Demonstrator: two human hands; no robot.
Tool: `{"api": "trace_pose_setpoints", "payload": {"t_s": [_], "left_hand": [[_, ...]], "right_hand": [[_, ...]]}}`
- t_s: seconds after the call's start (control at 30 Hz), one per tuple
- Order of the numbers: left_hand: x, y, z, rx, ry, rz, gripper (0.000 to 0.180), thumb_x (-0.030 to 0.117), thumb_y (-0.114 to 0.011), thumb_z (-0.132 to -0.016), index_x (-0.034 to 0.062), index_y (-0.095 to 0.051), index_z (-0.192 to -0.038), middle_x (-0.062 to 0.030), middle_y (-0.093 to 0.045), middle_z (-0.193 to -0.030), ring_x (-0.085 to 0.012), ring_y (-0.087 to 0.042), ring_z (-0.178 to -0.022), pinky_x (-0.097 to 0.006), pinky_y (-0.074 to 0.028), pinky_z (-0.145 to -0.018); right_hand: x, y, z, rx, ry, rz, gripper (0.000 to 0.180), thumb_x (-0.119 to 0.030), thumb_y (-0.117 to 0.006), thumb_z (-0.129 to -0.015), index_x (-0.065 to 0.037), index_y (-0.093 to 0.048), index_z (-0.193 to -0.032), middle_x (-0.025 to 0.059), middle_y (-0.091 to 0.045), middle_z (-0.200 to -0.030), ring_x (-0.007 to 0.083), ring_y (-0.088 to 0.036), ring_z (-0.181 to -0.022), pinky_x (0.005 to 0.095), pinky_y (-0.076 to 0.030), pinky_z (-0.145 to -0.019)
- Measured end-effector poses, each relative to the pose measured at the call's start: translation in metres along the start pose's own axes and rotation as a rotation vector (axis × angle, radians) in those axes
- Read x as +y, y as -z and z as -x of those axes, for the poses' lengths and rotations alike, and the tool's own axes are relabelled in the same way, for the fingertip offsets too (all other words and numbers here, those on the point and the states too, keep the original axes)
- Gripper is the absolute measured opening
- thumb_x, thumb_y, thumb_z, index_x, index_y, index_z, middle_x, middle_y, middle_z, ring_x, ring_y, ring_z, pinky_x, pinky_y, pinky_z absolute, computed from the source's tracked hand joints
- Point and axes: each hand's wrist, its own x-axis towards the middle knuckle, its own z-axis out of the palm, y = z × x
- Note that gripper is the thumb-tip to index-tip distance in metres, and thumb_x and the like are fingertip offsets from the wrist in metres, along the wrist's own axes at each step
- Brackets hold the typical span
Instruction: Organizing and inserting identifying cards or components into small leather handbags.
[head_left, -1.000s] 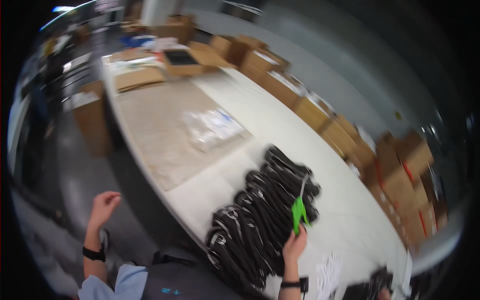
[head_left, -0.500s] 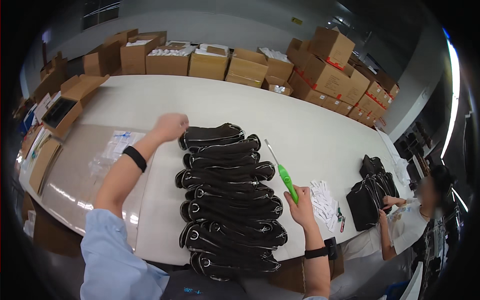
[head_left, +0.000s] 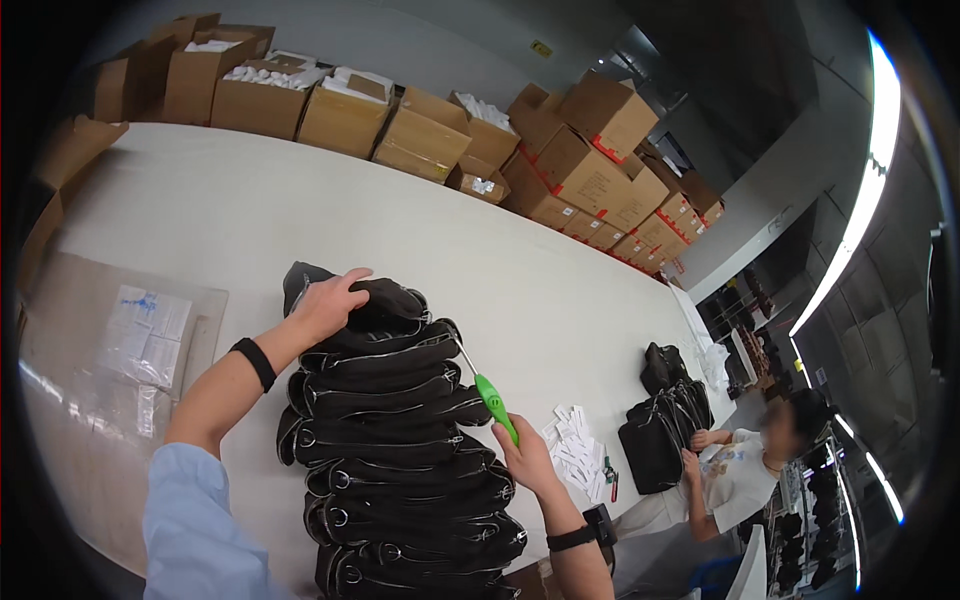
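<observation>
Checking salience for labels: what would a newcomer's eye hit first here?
The bright green-handled tool in the right hand, beside the long row of black bags on the white table. Next, the left hand on the bag near the row's far end. Beyond the table's far edge, brown cartons stand lined up.

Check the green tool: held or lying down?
Held: the right hand grips the green tool by its handle, the metal shaft pointing toward the black bags.
</observation>
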Motion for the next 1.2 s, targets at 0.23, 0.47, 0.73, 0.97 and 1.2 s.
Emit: {"api": "trace_pose_setpoints", "payload": {"t_s": [0.23, 0.47, 0.73, 0.97, 1.2], "left_hand": [[-0.036, -0.010, 0.018, -0.433, 0.233, -0.322, 0.058, 0.027, -0.076, -0.072, 0.0119, -0.057, -0.125, -0.0144, -0.041, -0.138, -0.0275, -0.060, -0.104, -0.037, -0.053, -0.082], [-0.045, -0.002, 0.020, -0.422, 0.208, -0.171, 0.093, 0.037, -0.086, -0.059, 0.0136, -0.043, -0.138, -0.0141, -0.042, -0.131, -0.0299, -0.054, -0.113, -0.039, -0.051, -0.087], [-0.032, 0.005, 0.002, -0.316, 0.133, -0.023, 0.075, 0.027, -0.080, -0.067, 0.0144, -0.048, -0.133, -0.0135, -0.044, -0.130, -0.0312, -0.056, -0.109, -0.041, -0.050, -0.089], [-0.025, 0.002, 0.006, -0.291, 0.092, -0.103, 0.035, 0.019, -0.066, -0.079, 0.0164, -0.066, -0.114, -0.0104, -0.045, -0.137, -0.0286, -0.048, -0.122, -0.042, -0.041, -0.102], [0.017, -0.033, 0.034, -0.736, 0.076, 0.106, 0.031, 0.029, -0.067, -0.076, 0.0151, -0.072, -0.104, -0.0127, -0.059, -0.124, -0.0284, -0.046, -0.122, -0.043, -0.038, -0.102]], "right_hand": [[-0.061, -0.039, -0.040, -0.254, 0.065, 0.254, 0.053, -0.050, -0.048, -0.095, 0.001, -0.059, -0.099, 0.0233, -0.064, -0.094, 0.0412, -0.062, -0.090, 0.0475, -0.049, -0.078], [-0.073, -0.054, -0.078, -0.212, 0.056, 0.298, 0.057, -0.051, -0.041, -0.097, 0.002, -0.059, -0.088, 0.0250, -0.065, -0.081, 0.0442, -0.063, -0.082, 0.0493, -0.050, -0.072], [-0.054, -0.049, -0.078, -0.158, 0.042, 0.277, 0.056, -0.050, -0.042, -0.098, 0.002, -0.059, -0.084, 0.0201, -0.064, -0.074, 0.0377, -0.064, -0.076, 0.0428, -0.049, -0.071], [-0.034, -0.022, -0.040, -0.157, -0.026, 0.119, 0.047, -0.046, -0.047, -0.097, 0.000, -0.060, -0.094, 0.0226, -0.064, -0.077, 0.0421, -0.063, -0.078, 0.0453, -0.048, -0.070], [-0.016, -0.025, -0.029, -0.136, 0.016, 0.078, 0.042, -0.037, -0.053, -0.096, 0.002, -0.058, -0.113, 0.0264, -0.063, -0.098, 0.0417, -0.061, -0.094, 0.0439, -0.048, -0.080]]}}
